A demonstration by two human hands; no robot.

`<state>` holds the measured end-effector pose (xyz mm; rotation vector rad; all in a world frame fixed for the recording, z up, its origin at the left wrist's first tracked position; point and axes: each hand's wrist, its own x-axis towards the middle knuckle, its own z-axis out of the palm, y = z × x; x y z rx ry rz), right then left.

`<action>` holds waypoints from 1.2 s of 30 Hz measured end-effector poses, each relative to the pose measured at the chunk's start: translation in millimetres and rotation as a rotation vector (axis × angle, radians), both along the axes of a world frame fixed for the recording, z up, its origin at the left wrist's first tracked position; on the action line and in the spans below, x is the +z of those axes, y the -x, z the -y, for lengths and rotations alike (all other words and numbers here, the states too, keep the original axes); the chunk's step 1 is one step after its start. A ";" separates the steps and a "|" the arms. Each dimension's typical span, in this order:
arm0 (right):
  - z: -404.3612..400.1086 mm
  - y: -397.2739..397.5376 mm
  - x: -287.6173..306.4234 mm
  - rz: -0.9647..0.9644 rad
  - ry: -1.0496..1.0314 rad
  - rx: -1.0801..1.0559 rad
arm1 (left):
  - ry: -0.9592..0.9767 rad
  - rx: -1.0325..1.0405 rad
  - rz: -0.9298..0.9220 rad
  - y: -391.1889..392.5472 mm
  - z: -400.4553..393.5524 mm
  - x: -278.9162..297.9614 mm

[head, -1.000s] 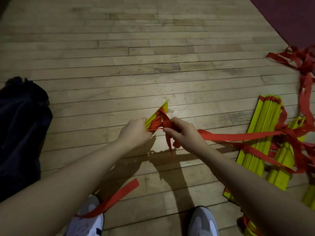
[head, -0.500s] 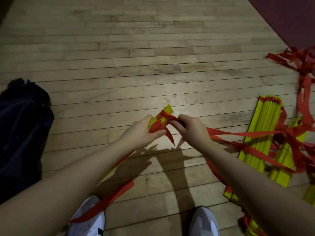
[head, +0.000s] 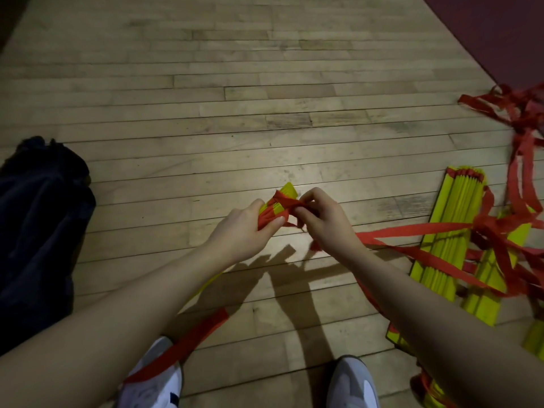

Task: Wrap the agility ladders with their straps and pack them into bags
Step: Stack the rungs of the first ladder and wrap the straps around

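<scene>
Both forearms reach forward from the near edge, meeting in the middle above the wooden floor point(head: 235, 92). The left hand point(head: 241, 234) is closed around the end of a bundle of yellow ladder rungs point(head: 284, 195), thumb on the near side and fingers point(head: 276, 222) curled over red strap wound around it. The bundle's far tip pokes out beyond the hand; a yellow sliver of it also shows below the left forearm. The right hand point(head: 325, 228) sits just right of the bundle, its fingertips pinched together on the red strap point(head: 287, 203) where it crosses the rungs. From under the right wrist the strap runs off to the right towards the floor pile.

On the floor to the right lie more stacked yellow ladders point(head: 453, 231), well apart from the hands, with loose red straps point(head: 518, 184) tangled over and beyond them, reaching to the far right by a dark red mat point(head: 500, 33). Another loose strap length point(head: 203, 331) trails on the floor near the left arm, ending over a white shoe point(head: 153, 381); a second shoe point(head: 353, 384) is just right of it. A dark bag point(head: 38, 225) sits at the left edge, apart from everything else. The arms' shadows fall on the floor between the hands and shoes.
</scene>
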<state>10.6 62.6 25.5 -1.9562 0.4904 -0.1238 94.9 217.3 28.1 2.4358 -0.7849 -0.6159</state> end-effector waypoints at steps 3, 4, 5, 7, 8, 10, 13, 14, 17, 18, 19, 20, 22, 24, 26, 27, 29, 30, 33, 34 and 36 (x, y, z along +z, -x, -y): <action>0.7 2.4 0.1 -0.002 -0.034 -0.007 | 0.012 0.000 0.027 3.4 -0.2 4.4; 0.1 3.5 -1.2 -0.011 -0.072 -0.014 | 0.008 0.000 0.043 4.6 0.0 5.6; -0.9 4.2 -2.1 -0.018 -0.117 -0.022 | 0.008 0.004 0.063 5.8 0.4 6.1; -3.0 5.6 -3.4 -0.036 -0.202 -0.043 | 0.006 0.011 0.105 8.2 0.7 6.5; -3.9 6.0 -3.6 -0.048 -0.235 -0.054 | 0.001 0.012 0.131 9.3 0.7 6.4; -6.8 5.9 -3.2 -0.079 -0.269 -0.076 | -0.019 -0.001 0.188 12.1 0.4 6.1; -12.9 2.7 -4.3 -0.147 -0.286 -0.145 | -0.039 -0.048 0.271 15.7 -0.1 6.5; -14.7 1.9 -5.3 -0.167 -0.305 -0.171 | -0.041 -0.062 0.272 16.2 -0.2 7.1; -19.8 2.0 -4.7 -0.174 -0.408 -0.220 | 0.025 -0.059 0.132 15.5 -0.1 7.5; -21.5 2.8 -2.9 -0.168 -0.447 -0.229 | 0.050 -0.041 0.064 14.7 0.7 7.5; -23.0 3.2 -1.3 -0.163 -0.486 -0.237 | 0.055 -0.027 0.013 14.0 1.9 7.3; -23.7 3.3 0.4 -0.166 -0.518 -0.245 | 0.033 -0.026 -0.011 14.1 3.5 7.0; -23.2 2.1 3.2 -0.180 -0.554 -0.256 | -0.038 -0.033 0.010 17.1 6.8 5.2; -22.4 0.4 5.3 -0.176 -0.574 -0.256 | -0.068 -0.020 0.078 20.8 8.8 1.0; -22.0 -0.9 5.3 -0.166 -0.560 -0.232 | -0.094 -0.007 0.139 22.3 9.8 -3.1; -22.3 -1.6 4.2 -0.161 -0.550 -0.213 | -0.104 -0.006 0.151 21.5 9.9 -4.7; -23.1 -1.4 3.1 -0.161 -0.587 -0.191 | -0.119 -0.024 0.125 19.5 9.7 -6.4; -23.2 -1.1 3.4 -0.159 -0.640 -0.185 | -0.121 -0.038 0.098 19.1 9.7 -6.7; -20.8 0.4 -0.8 -0.144 -0.655 -0.119 | -0.129 -0.069 -0.003 18.6 10.1 -6.3; -20.2 1.1 -1.3 -0.148 -0.609 -0.104 | -0.136 -0.080 -0.033 17.7 9.7 -6.0; -19.3 1.1 -3.6 -0.149 -0.531 -0.108 | -0.120 -0.116 -0.070 12.5 6.1 -4.3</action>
